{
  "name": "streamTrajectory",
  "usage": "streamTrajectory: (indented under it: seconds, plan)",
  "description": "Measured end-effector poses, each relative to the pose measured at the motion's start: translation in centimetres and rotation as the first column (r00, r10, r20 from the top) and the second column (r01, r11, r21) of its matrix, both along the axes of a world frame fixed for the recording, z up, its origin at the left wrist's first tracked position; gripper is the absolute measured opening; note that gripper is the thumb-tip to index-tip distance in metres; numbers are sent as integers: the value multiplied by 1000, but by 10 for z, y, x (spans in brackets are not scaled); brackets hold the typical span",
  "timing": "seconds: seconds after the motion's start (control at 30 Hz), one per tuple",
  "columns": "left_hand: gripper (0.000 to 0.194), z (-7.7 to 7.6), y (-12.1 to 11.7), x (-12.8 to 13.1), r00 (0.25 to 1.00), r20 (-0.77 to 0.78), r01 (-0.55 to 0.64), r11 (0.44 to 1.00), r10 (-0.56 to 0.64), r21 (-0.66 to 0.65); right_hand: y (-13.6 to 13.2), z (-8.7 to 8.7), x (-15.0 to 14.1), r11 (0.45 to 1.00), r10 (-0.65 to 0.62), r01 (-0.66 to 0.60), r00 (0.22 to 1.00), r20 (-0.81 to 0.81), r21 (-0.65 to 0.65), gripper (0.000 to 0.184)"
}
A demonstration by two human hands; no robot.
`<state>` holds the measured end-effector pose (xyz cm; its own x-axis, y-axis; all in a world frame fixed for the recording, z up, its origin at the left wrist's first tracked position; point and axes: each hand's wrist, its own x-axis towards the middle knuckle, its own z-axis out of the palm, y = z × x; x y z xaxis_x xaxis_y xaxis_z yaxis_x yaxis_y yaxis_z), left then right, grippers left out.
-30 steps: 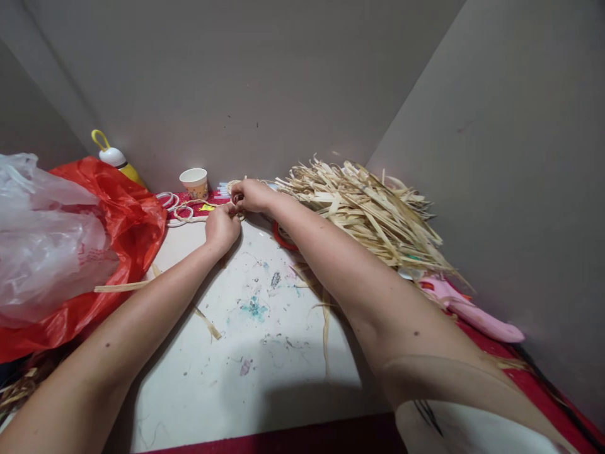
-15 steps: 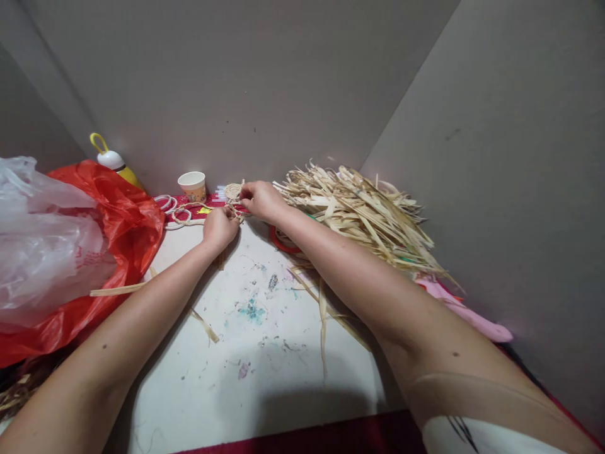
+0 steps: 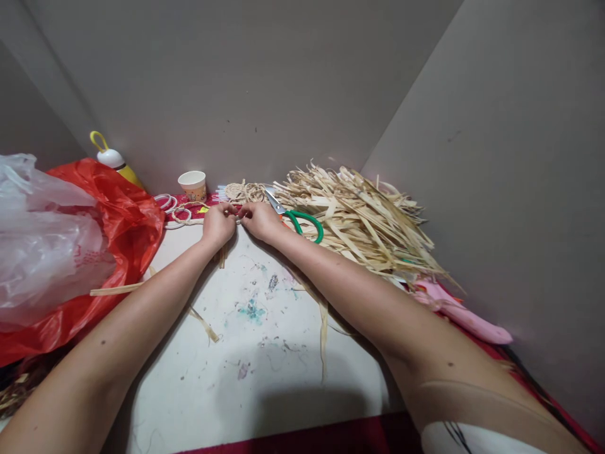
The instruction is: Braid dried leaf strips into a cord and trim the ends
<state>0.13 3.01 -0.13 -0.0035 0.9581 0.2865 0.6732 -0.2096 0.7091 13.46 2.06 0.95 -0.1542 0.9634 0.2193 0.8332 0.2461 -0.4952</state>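
My left hand (image 3: 219,225) and my right hand (image 3: 261,221) are close together at the far edge of the white board (image 3: 265,378). Both are closed, with thumbs and fingertips pinching a thin straw cord (image 3: 238,221) that shows in the small gap between them. Most of the cord is hidden by the fingers. Just behind them lie coiled pieces of braided straw (image 3: 243,191). Scissors with green handles (image 3: 320,230) rest beside my right hand, blades pointing away. White rings (image 3: 181,217) and a loop of cord lie left of my left hand.
A paper cup (image 3: 192,186) and a yellow bottle (image 3: 112,159) stand by the wall. Red and clear plastic bags (image 3: 137,221) fill the left side. A heap of dry straw strips (image 3: 359,214) is at right, near a pink object (image 3: 466,315). Loose strips (image 3: 324,340) lie on the board.
My right hand has come down and nearer to me, beside my left hand. The scissors and more of the braided straw behind it are now uncovered. My left hand has barely moved.
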Motion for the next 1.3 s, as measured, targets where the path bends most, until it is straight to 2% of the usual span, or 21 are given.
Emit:
streamTrajectory:
  seconds: [0.17,0.47,0.73,0.83,1.07,1.17,1.3]
  plan:
    - [27,4,-5,3,998,-51,-26,1000,27,10,-8,1,0,999,30,-31,997,68,11,31]
    - [31,3,-8,3,970,-214,-97,992,112,81,-11,2,4,996,82,-86,987,139,22,35]
    - [22,10,-12,6,966,-249,-68,998,65,-2,-15,4,4,998,63,-64,984,164,5,34]
    - [18,9,-8,4,980,-197,-42,999,38,-16,-14,4,4,998,65,-66,985,163,6,34]
    - [9,6,5,0,997,56,66,994,-61,-92,-14,6,3,999,39,-38,990,136,-15,31]
    - [7,7,8,-1,996,65,62,994,-56,-93,-15,7,3,999,41,-38,991,131,-27,32]
    - [14,10,9,-2,993,89,82,992,-73,-94,-16,9,3,999,38,-33,991,132,-35,32]
